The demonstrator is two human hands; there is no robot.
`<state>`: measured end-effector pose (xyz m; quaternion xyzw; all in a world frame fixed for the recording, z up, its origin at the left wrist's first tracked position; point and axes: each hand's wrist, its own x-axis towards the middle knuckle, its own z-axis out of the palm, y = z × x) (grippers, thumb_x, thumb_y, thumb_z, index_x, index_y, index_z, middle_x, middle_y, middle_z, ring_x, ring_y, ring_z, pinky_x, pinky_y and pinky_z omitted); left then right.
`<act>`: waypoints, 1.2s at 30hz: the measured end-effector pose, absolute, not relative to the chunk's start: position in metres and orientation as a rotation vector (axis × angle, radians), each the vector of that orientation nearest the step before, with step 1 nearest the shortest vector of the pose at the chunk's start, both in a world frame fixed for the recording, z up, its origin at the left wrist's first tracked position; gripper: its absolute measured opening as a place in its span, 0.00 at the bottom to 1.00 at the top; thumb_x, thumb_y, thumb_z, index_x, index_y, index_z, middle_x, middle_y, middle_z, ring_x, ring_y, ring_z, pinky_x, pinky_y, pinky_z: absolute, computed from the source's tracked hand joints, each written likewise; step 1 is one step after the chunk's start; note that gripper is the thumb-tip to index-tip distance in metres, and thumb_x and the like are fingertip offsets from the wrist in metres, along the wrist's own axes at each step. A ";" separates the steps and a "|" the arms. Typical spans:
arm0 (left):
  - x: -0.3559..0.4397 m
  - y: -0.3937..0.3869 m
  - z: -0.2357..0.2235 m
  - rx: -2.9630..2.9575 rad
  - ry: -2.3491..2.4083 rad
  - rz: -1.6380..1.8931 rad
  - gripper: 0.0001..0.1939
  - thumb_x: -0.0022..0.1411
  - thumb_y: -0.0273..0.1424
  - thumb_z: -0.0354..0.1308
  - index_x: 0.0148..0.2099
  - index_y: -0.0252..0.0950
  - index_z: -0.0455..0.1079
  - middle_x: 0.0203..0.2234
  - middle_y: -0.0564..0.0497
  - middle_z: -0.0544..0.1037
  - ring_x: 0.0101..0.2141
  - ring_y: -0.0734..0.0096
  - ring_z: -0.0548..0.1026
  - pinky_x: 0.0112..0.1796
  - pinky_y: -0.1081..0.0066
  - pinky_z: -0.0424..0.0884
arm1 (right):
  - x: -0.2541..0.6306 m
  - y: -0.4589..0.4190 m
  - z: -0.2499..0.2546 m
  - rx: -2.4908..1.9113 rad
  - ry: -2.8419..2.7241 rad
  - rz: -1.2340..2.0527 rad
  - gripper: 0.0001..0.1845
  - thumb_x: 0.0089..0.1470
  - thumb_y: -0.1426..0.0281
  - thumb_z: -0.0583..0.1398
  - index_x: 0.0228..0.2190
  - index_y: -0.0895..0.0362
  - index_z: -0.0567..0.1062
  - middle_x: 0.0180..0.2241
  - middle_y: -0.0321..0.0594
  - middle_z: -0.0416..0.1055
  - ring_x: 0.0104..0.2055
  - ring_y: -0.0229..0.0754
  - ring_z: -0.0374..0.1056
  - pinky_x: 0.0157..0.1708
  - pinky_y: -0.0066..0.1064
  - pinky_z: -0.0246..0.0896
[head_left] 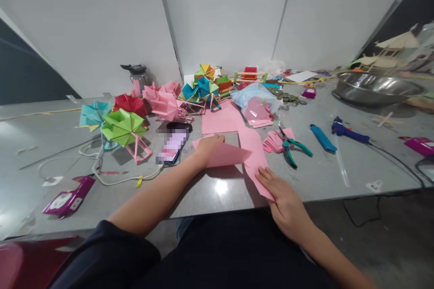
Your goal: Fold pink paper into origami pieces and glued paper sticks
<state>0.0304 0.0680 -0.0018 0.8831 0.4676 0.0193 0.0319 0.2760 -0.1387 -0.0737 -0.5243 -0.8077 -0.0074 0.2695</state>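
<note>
My left hand is closed on a sheet of pink paper, its fingers curled over the far edge and part of the sheet tilted up off the table. A long pink paper strip runs beside it, and my right hand grips the strip's near end, fingers on top and the thumb largely hidden. Flat beyond both hands lies another pink sheet. Close to the right hand are a stack of small pink paper pieces and teal-handled pliers.
Folded paper models crowd the back left, near a phone with a white cable. Rightward lie a blue cutter, a blue glue gun with its cord, and a steel bowl. A purple tool sits left. White boards stand behind.
</note>
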 end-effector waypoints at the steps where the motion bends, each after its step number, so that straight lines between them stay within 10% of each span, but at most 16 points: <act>1: 0.028 0.071 -0.003 2.724 1.453 0.089 0.17 0.73 0.40 0.53 0.52 0.35 0.75 0.49 0.37 0.81 0.49 0.49 0.79 0.49 0.57 0.73 | 0.275 -0.135 -0.073 -1.411 -2.180 -0.028 0.47 0.63 0.80 0.50 0.77 0.42 0.45 0.75 0.39 0.56 0.77 0.52 0.54 0.69 0.56 0.64; 11: 0.022 0.079 -0.018 2.724 1.468 0.295 0.28 0.74 0.48 0.50 0.67 0.38 0.65 0.72 0.37 0.64 0.70 0.45 0.60 0.66 0.41 0.56 | 0.271 -0.110 -0.057 -1.498 -2.425 0.044 0.42 0.56 0.81 0.50 0.70 0.53 0.68 0.74 0.42 0.58 0.76 0.53 0.55 0.71 0.58 0.59; 26: 0.024 0.094 -0.022 2.617 1.497 0.238 0.38 0.69 0.55 0.53 0.72 0.38 0.61 0.77 0.38 0.55 0.77 0.39 0.46 0.70 0.35 0.47 | 0.308 -0.069 -0.039 -1.302 -2.355 0.543 0.25 0.72 0.60 0.53 0.64 0.45 0.76 0.72 0.43 0.63 0.75 0.58 0.58 0.72 0.62 0.54; 30: 0.025 0.094 -0.023 2.613 1.500 0.224 0.41 0.69 0.55 0.51 0.76 0.37 0.57 0.77 0.38 0.54 0.77 0.39 0.46 0.70 0.34 0.47 | 0.308 -0.060 -0.011 -1.325 -2.460 0.763 0.35 0.70 0.46 0.53 0.70 0.46 0.67 0.74 0.44 0.59 0.76 0.61 0.56 0.72 0.61 0.53; 36: 0.025 0.094 -0.022 2.615 1.504 0.253 0.43 0.70 0.54 0.51 0.77 0.33 0.55 0.77 0.36 0.55 0.76 0.37 0.49 0.69 0.34 0.49 | 0.268 -0.009 0.000 -1.699 -2.280 0.436 0.34 0.68 0.53 0.58 0.68 0.55 0.67 0.63 0.57 0.73 0.64 0.64 0.70 0.65 0.57 0.64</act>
